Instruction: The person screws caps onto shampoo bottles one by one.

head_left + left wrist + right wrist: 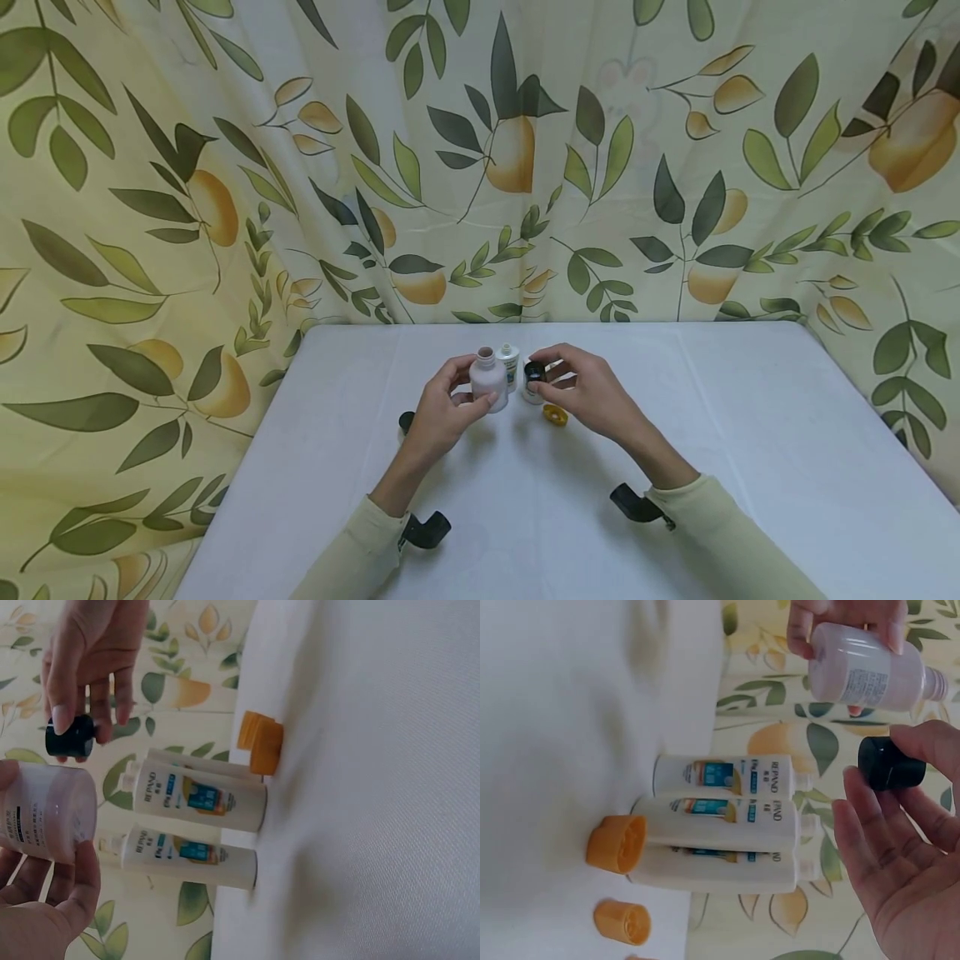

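Note:
My left hand (444,402) grips a pale pink bottle (489,382) around its body, held above the table with its bare threaded neck upward. Printed text shows on its side in both wrist views. Just to the right, my right hand (596,390) pinches a black cap (891,763) between thumb and fingers. The cap is apart from the bottle's neck. Behind both hands, white bottles (727,823) with blue and orange labels stand upright in a group, uncapped, their narrow nozzles showing.
Orange caps (616,844) lie on the white table (540,517) in front of the white bottles. A dark round object (407,422) sits left of my left hand, partly hidden. Behind the table hangs a leaf-and-fruit-patterned curtain (300,208). Black wrist devices (635,503) stick out from the sleeves.

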{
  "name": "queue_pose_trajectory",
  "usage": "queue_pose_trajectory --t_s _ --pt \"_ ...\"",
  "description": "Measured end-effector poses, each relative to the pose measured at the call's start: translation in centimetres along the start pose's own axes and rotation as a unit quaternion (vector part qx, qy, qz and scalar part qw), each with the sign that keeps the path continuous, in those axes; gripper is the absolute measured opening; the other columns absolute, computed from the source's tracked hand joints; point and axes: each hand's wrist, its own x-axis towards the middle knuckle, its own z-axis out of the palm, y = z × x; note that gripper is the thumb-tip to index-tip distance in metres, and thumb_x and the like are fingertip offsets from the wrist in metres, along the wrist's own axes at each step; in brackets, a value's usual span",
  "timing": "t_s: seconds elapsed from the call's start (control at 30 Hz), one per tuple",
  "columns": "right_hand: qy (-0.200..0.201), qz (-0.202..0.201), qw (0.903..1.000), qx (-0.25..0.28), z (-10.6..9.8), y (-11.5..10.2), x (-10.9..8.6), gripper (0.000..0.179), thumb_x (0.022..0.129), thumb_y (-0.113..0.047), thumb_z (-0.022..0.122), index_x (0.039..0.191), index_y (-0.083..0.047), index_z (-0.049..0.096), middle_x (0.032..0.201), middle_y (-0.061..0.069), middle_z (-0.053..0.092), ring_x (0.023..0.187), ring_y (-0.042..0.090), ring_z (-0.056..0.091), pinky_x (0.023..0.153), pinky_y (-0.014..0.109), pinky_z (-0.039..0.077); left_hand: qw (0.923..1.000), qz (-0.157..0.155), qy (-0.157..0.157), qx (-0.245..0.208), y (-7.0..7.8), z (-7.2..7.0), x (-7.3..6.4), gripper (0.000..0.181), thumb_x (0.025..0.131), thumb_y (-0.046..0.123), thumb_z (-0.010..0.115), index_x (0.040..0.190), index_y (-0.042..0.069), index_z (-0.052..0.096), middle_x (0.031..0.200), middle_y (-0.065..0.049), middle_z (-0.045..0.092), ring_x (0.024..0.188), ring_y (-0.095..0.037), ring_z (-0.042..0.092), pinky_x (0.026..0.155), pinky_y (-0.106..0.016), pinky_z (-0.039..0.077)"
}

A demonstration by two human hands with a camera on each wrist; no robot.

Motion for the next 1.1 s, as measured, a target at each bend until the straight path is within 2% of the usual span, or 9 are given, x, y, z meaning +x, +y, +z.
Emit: queue_pose_trajectory --t_s 0.2,0.5,0.8,1.1 --pt "0.002 -0.004 0.9999 0.014 -0.2 0.0 0.0 0.035 0.088 -0.015 0.080 0.120 -0.013 0.068 0.119 0.004 0.069 0.096 0.019 0.070 0.084 0.034 0.062 1.0000 0.003 0.001 -0.001 -0.1 0.1 0.0 0.056 0.089 0.011 0.079 0.139 0.009 0.054 0.138 -0.008 0.057 0.124 -0.027 0.057 0.097 -0.033 0.057" --pt "-0.009 -0.003 0.9986 0.052 -0.9 0.0 0.3 0.034 0.089 -0.017 0.080 0.121 -0.012 0.068 0.118 0.005 0.069 0.101 0.021 0.068 0.092 0.041 0.060 0.9999 0.010 0.007 -0.011 -0.5 0.2 0.2 0.055 0.088 0.011 0.081 0.137 0.009 0.055 0.137 -0.007 0.058 0.123 -0.026 0.058 0.096 -0.031 0.057" --pt "-0.011 -0.025 0.9972 0.069 -1.4 -0.2 0.6 0.032 0.090 -0.010 0.078 0.121 -0.013 0.067 0.116 0.004 0.069 0.102 0.023 0.067 0.095 0.041 0.057 0.9999 0.004 0.005 -0.010 -0.3 0.3 0.4 0.055 0.087 0.012 0.081 0.135 0.013 0.056 0.137 -0.002 0.057 0.124 -0.024 0.057 0.098 -0.030 0.056" --pt "-0.010 -0.041 0.9959 0.080 -1.6 0.0 0.8 0.036 0.091 -0.018 0.079 0.124 -0.015 0.067 0.117 0.001 0.069 0.102 0.019 0.068 0.094 0.033 0.057 0.9997 0.017 0.000 -0.015 -0.3 0.7 0.4 0.054 0.086 0.011 0.082 0.134 0.011 0.057 0.135 -0.004 0.059 0.122 -0.024 0.059 0.095 -0.029 0.057"
